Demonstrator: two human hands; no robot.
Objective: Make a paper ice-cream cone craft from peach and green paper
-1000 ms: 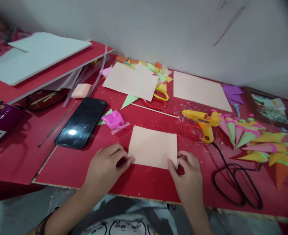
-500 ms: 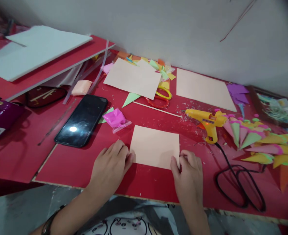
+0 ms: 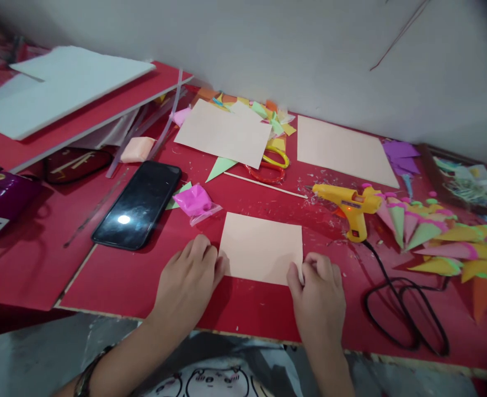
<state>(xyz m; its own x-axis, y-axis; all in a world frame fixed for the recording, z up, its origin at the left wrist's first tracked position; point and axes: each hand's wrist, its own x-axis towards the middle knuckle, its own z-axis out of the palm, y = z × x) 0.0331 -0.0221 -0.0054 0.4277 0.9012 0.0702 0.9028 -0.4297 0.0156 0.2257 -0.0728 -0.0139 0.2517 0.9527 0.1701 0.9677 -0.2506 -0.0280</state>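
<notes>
A cream sheet of paper (image 3: 262, 248) lies flat on the red table in front of me. My left hand (image 3: 193, 270) is at its left edge, fingers curled and thumb against the lower left corner. At the lower right corner, my right hand (image 3: 318, 286) pinches the paper between thumb and bent fingers. Just behind the left hand is a small bag of pink clay (image 3: 196, 201), with a black phone (image 3: 138, 204) to its left. A yellow glue gun (image 3: 351, 207) rests beyond my right hand, its small orange light lit.
Larger cream sheets (image 3: 226, 132) lie farther back, one partly over red-and-yellow scissors (image 3: 278, 160). A thin white stick (image 3: 266, 184) lies before them. Colored paper cones (image 3: 433, 231) and the gun's looped black cord (image 3: 404, 314) occupy the right. White foam board (image 3: 69, 82) sits on a raised board at left.
Almost nothing differs. Both hands stay at the edges of the small sheet, and the view has shifted very slightly.
</notes>
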